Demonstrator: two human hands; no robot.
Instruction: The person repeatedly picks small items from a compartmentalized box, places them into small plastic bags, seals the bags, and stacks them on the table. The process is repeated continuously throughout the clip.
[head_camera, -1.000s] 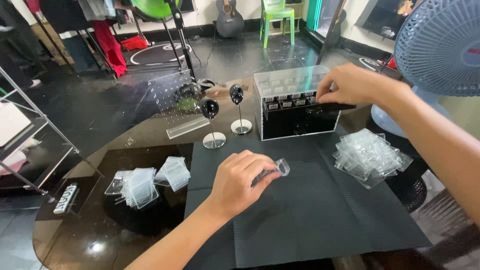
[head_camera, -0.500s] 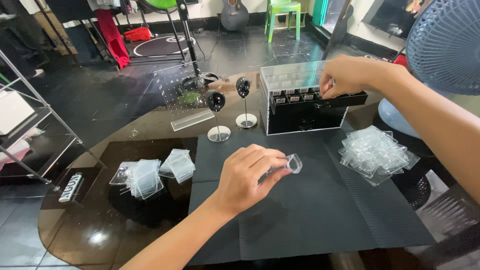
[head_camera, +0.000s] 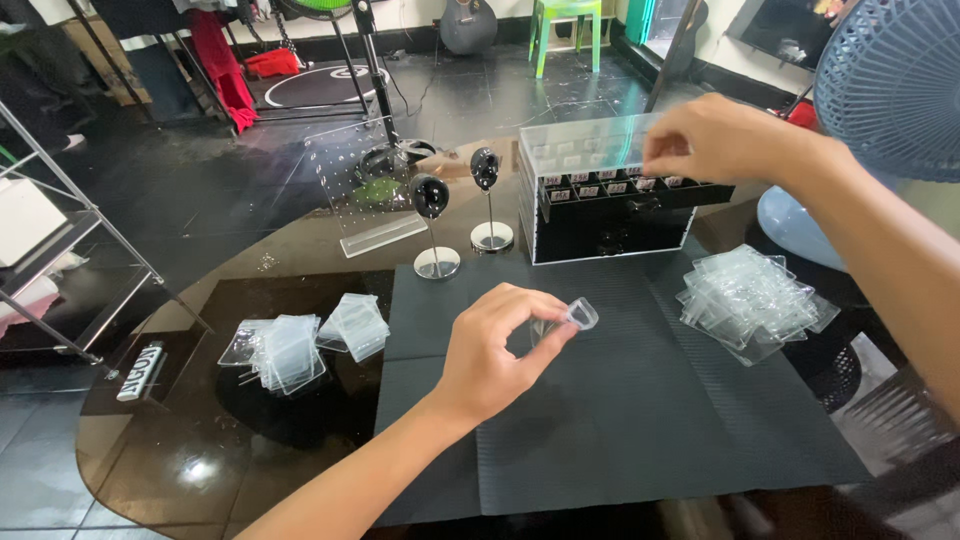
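My left hand (head_camera: 495, 350) hovers over the black mat (head_camera: 620, 420) and pinches a small clear plastic pouch (head_camera: 578, 314) between thumb and fingers. My right hand (head_camera: 715, 140) is raised at the open drawer of a clear-and-black drawer box (head_camera: 600, 200), fingers pinched together; I cannot make out anything between them. The box stands at the mat's far edge.
A heap of clear pouches (head_camera: 750, 300) lies at the right of the mat. Two smaller heaps of pouches (head_camera: 285, 348) lie on the glass table (head_camera: 200, 450) at the left. Two ball-topped display stands (head_camera: 432, 230), a clear perforated panel (head_camera: 350, 185) and a blue fan (head_camera: 895, 80) stand nearby.
My left hand has shifted slightly right with the pouch. My right hand has lifted a little at the box's drawer.
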